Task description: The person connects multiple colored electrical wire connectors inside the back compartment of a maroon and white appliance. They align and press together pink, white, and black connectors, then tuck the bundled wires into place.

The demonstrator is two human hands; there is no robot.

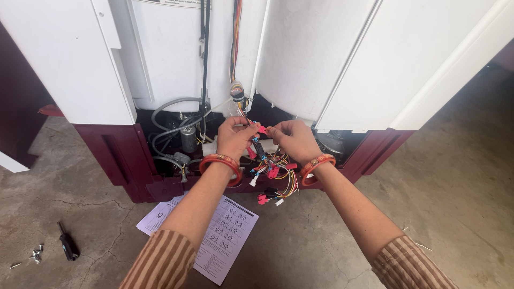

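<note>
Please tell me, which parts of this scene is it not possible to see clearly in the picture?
Head view:
- Pink connector: mostly covered by the fingertips of the left hand and right hand; its mating state is unclear.
- Wire bundle: too tangled and small to trace.
- Printed sheet: partly hidden by the left forearm.
- Screws: too small to count.
- Machine top: cut off by the upper edge.

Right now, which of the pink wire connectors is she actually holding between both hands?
The uppermost pink connector, pinched between the left hand and right hand. The other pink connectors hang loose lower in the wire bundle, untouched.
</note>
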